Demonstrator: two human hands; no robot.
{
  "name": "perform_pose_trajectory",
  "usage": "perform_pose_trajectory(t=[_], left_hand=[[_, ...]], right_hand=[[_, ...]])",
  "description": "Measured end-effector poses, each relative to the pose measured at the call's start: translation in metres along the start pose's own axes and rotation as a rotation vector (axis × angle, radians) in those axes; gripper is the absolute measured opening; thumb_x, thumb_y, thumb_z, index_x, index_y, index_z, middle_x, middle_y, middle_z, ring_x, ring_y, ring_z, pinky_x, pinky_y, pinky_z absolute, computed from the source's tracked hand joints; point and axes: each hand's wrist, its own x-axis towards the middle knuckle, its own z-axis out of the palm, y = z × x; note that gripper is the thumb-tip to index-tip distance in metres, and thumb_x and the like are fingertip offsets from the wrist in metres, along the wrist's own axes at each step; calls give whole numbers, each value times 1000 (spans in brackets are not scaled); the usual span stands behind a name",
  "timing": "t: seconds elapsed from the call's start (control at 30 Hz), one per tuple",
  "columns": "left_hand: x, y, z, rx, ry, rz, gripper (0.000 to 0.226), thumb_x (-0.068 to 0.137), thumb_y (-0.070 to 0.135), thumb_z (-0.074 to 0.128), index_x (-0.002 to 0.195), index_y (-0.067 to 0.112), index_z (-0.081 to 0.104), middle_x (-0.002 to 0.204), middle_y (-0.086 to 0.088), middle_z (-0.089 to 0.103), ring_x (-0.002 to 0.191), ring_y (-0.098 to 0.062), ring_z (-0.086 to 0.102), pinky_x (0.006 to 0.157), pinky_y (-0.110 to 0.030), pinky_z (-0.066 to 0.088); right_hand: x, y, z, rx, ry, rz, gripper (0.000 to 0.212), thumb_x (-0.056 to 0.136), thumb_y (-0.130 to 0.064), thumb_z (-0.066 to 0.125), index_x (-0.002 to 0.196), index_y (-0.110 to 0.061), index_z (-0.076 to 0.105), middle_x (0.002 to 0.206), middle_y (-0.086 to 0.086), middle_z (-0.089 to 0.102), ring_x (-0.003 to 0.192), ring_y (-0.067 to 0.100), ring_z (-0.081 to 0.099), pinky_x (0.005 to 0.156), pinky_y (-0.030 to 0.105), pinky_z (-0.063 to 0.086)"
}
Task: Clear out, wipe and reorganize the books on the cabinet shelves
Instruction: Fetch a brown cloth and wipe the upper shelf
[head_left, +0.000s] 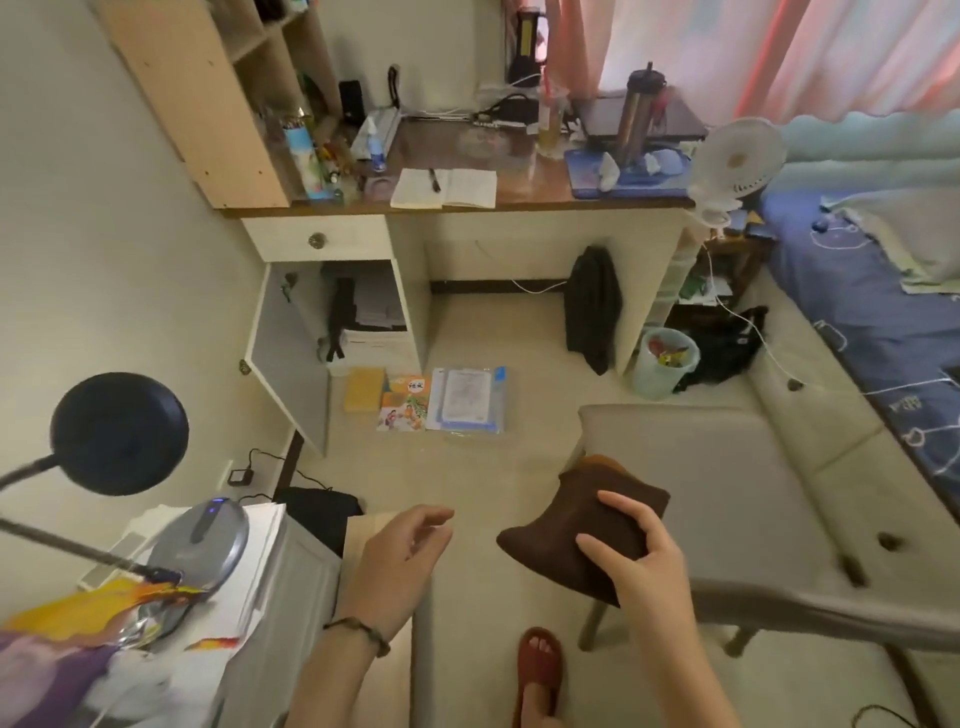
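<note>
My right hand (636, 558) grips a folded dark brown cloth (571, 525) over the left end of a grey bench (727, 493). My left hand (402, 556) hovers open beside it, fingers apart, holding nothing. Far ahead, the desk's low cabinet (363, 312) stands with its door (283, 358) swung open; stacked papers and a black object remain inside. On the floor in front of it lie a yellow book (364, 389), a colourful textbook (405, 402) and a blue-edged plastic folder (467, 400), side by side.
A desk (519, 192) with an open notebook, bottles and a clip fan stands against the far wall, with wooden shelves (218, 98) at its left. A bin (665, 361) and bed (872, 322) are at right. A black lamp (119, 431) and side cabinet with papers sit near left.
</note>
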Motion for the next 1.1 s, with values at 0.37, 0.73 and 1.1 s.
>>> perform_pose_trajectory(t=[0.37, 0.73, 1.1], left_hand=[[109, 39, -1, -9, 153, -97, 20, 94, 25, 52, 112, 31, 59, 112, 21, 58, 104, 7, 52, 76, -3, 37], [176, 40, -8, -31, 191, -183, 19, 93, 24, 54, 107, 35, 59, 108, 24, 58, 103, 6, 54, 75, -3, 38], [316, 26, -78, -35, 169, -162, 19, 94, 25, 51, 110, 33, 59, 112, 22, 57, 101, 13, 49, 71, 1, 36]], right_hand=[[152, -51, 24, 28, -187, -8, 44, 75, -2, 75, 102, -36, 67, 112, -4, 62, 99, 18, 63, 79, 38, 57], [234, -65, 50, -18, -237, 30, 44, 77, -2, 74, 106, -34, 64, 115, -1, 60, 99, 15, 62, 66, 22, 54], [332, -98, 152, -29, -254, 44, 42, 79, 4, 70, 107, -27, 63, 105, -7, 61, 89, 12, 63, 53, 14, 50]])
